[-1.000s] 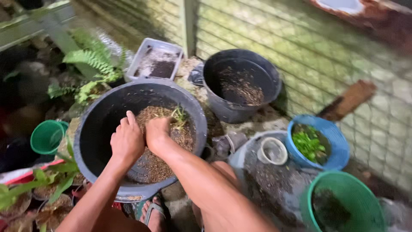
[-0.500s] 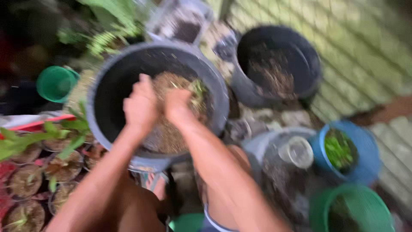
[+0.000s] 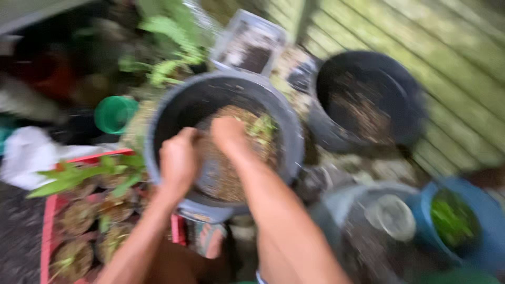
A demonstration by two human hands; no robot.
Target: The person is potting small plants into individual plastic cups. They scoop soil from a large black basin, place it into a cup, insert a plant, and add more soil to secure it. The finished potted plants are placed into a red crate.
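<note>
Tray: red plastic tray (image 3: 48,221) at near left, holding small round pots of brown fibre (image 3: 79,215) with thin green seedlings.
Sheet: white crumpled plastic sheet (image 3: 26,155) just beyond the tray, at the left edge.
Cup: small green plastic pot (image 3: 113,114) farther back, beside blurred green fern fronds (image 3: 168,37).
Left hand: left hand (image 3: 179,160) curled into a loose fist over the near wall of the large dark grey round plastic tub (image 3: 173,105); fingers bent together, what they enclose is too blurred to tell.
Mix: heap of brown coarse potting mix (image 3: 226,173) with a green sprig lies inside the tub, at centre.
Right hand: right hand (image 3: 229,135) pressed down into the mix just beside the left hand, fingers closed on it.
Bucket: black round bucket (image 3: 368,100) with a little soil at far right.
Basin: blue plastic basin (image 3: 473,247) with green plants at near right.
</note>
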